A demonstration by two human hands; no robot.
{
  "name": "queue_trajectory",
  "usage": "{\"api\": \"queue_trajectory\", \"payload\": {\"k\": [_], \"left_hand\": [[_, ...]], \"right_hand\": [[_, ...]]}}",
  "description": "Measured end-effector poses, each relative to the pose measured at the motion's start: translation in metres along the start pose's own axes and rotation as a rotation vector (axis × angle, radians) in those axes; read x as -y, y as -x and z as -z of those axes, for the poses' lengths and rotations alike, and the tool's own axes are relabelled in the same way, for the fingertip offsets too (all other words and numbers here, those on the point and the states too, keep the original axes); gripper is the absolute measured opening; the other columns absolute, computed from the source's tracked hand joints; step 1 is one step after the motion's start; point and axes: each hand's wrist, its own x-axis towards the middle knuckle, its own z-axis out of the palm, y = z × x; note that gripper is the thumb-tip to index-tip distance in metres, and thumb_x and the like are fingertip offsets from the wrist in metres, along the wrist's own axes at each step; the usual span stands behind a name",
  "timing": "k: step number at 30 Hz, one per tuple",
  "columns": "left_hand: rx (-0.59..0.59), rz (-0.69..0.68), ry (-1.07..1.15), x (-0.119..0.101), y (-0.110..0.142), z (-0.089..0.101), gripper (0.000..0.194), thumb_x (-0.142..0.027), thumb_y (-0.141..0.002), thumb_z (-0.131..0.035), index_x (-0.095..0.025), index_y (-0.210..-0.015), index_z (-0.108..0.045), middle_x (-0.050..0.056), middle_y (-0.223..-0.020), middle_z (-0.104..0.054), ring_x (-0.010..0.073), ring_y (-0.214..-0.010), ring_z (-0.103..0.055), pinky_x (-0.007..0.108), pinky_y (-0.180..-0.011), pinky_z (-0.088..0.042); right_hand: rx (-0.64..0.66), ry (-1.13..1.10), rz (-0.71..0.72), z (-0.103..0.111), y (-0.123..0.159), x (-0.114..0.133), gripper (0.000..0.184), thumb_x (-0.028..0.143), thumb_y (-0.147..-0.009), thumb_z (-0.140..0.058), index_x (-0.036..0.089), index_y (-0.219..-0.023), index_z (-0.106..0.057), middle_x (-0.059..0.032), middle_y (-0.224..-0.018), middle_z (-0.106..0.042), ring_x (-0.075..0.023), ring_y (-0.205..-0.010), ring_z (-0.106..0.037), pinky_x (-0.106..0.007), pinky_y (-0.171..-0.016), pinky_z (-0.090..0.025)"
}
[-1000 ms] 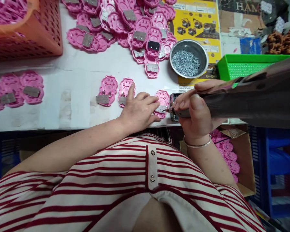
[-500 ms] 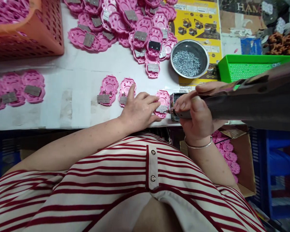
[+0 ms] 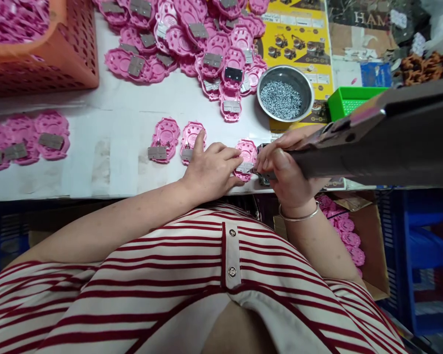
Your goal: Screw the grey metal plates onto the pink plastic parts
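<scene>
My left hand (image 3: pixel 211 167) lies flat on the white table (image 3: pixel 107 167), fingers spread, its fingertips pressing the edge of a pink plastic part (image 3: pixel 245 150) with a small metal plate. Its index finger rests on another pink part (image 3: pixel 191 135). My right hand (image 3: pixel 286 172) is wrapped round a dark electric screwdriver (image 3: pixel 354 147), whose tip touches the metal plate on the part by my left fingertips. A third pink part (image 3: pixel 165 137) lies just left of these.
A steel bowl of screws (image 3: pixel 284 98) stands behind my right hand. A heap of pink parts (image 3: pixel 192 39) fills the back, an orange basket (image 3: pixel 44 54) the back left, a green tray (image 3: pixel 345 101) the right. More pink parts (image 3: pixel 25 142) lie far left; a cardboard box (image 3: pixel 358 241) sits below the table edge.
The screwdriver and my right hand have shifted slightly left and down onto the part, and the tool's body has tilted. My left hand has stayed put.
</scene>
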Motion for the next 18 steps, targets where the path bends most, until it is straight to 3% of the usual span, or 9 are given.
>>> {"api": "queue_trajectory", "payload": {"k": [2, 5, 9, 13, 18], "left_hand": [[-0.009, -0.002, 0.015, 0.000, 0.000, -0.001, 0.030, -0.041, -0.092, -0.069, -0.026, -0.116, -0.074, 0.006, -0.128, -0.071, 0.0326, -0.117, -0.060, 0.075, -0.120, -0.016], [-0.011, 0.000, 0.033, -0.001, -0.001, -0.001, 0.030, -0.042, -0.090, -0.071, -0.024, -0.114, -0.075, 0.007, -0.129, -0.071, 0.0340, -0.118, -0.060, 0.075, -0.117, -0.021], [0.000, 0.010, 0.042, -0.002, -0.002, -0.002, 0.032, -0.045, -0.090, -0.071, -0.023, -0.113, -0.074, 0.008, -0.127, -0.071, 0.0332, -0.117, -0.061, 0.073, -0.117, -0.024], [-0.013, 0.007, 0.050, -0.001, -0.002, -0.003, 0.035, -0.046, -0.089, -0.072, -0.023, -0.115, -0.074, 0.008, -0.127, -0.071, 0.0332, -0.118, -0.061, 0.073, -0.117, -0.024], [-0.029, -0.002, 0.048, 0.000, -0.001, -0.005, 0.034, -0.047, -0.090, -0.072, -0.025, -0.116, -0.073, 0.007, -0.128, -0.071, 0.0330, -0.117, -0.061, 0.074, -0.118, -0.020]], "right_hand": [[-0.048, -0.042, 0.089, 0.001, -0.007, 0.010, 0.025, 0.036, -0.084, -0.070, 0.036, -0.109, -0.066, 0.0071, -0.063, -0.054, -0.0082, -0.043, -0.048, -0.025, -0.038, -0.041], [-0.206, -0.045, 0.178, 0.007, -0.020, 0.028, 0.018, 0.036, -0.084, -0.072, 0.034, -0.101, -0.069, 0.0081, -0.057, -0.044, -0.0051, -0.040, -0.045, -0.021, -0.039, -0.041], [-0.415, 0.106, 0.159, 0.021, -0.030, 0.032, 0.012, 0.036, -0.086, -0.070, 0.030, -0.095, -0.068, 0.0058, -0.061, -0.041, -0.0050, -0.048, -0.050, -0.022, -0.048, -0.045], [-0.455, 0.226, 0.143, 0.032, -0.030, 0.017, 0.023, 0.042, -0.083, -0.072, 0.025, -0.096, -0.062, 0.0034, -0.071, -0.051, -0.0053, -0.047, -0.049, -0.026, -0.047, -0.044], [-0.455, 0.218, 0.113, 0.036, -0.030, 0.003, 0.028, 0.047, -0.082, -0.071, 0.027, -0.097, -0.058, 0.0042, -0.068, -0.046, -0.0061, -0.044, -0.044, -0.027, -0.045, -0.042]]}}
